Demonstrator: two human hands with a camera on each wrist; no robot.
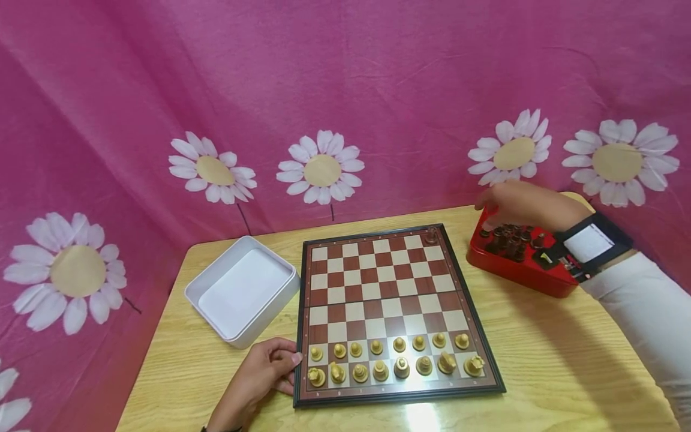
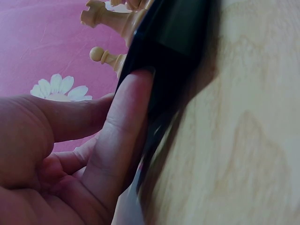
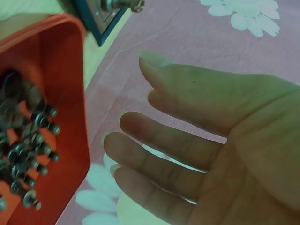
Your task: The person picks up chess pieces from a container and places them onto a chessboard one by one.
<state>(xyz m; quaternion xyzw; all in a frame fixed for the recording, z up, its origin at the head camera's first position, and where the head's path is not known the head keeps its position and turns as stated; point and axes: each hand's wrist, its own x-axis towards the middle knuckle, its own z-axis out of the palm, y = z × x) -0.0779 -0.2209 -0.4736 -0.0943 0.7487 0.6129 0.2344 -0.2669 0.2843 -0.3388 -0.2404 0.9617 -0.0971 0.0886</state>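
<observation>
On the table lies a chessboard [image 1: 371, 309] with two rows of cream chess pieces [image 1: 380, 371] along its near side. One dark rook [image 1: 430, 237] stands on the far right corner square. My left hand [image 1: 263, 367] grips the board's near left edge, thumb on the rim and a finger against its side [image 2: 161, 70]. My right hand [image 1: 526, 204] is over the far part of a red box [image 1: 520, 277] that contains several dark chess pieces [image 1: 507, 240]. In the right wrist view its fingers [image 3: 164, 136] are loosely extended, holding nothing, beside the box wall.
A white box [image 1: 264, 315] stands left of the board, close to its edge, with its bare bottom showing. Behind the table hangs a pink cloth [image 1: 410, 120] with large daisies. The wooden table [image 1: 545, 354] extends to the board's right.
</observation>
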